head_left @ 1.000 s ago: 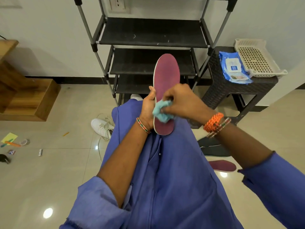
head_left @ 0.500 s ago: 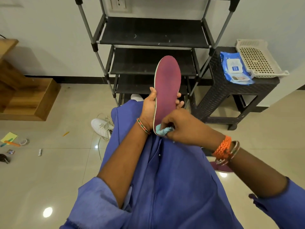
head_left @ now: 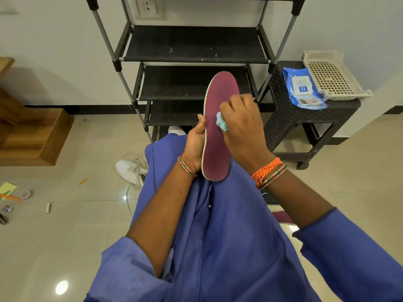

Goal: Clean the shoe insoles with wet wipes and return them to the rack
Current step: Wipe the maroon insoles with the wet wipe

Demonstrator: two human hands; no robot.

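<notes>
- Rack (head_left: 196,44): black, against the wall, shelves bare.
- Insole (head_left: 218,153): maroon, upright above the lap (in front of the rack).
- Left hand (head_left: 195,142): fingers curled round the insole's left edge.
- Right hand (head_left: 242,125): fingers pinching wipe.
- Wipe (head_left: 221,123): teal wad, pressed on insole's middle.

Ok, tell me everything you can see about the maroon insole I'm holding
The insole is a long, flat, foot-shaped piece with a maroon, cloth-like top face and a thin pale edge round it. It stands nearly upright over the lap, broad toe end up in front of the rack, narrower heel end down against the blue clothing. The left hand grips its left edge near the middle. The right hand presses a bunched pale blue wipe against its top face, near mid-length. The underside is hidden.
</notes>
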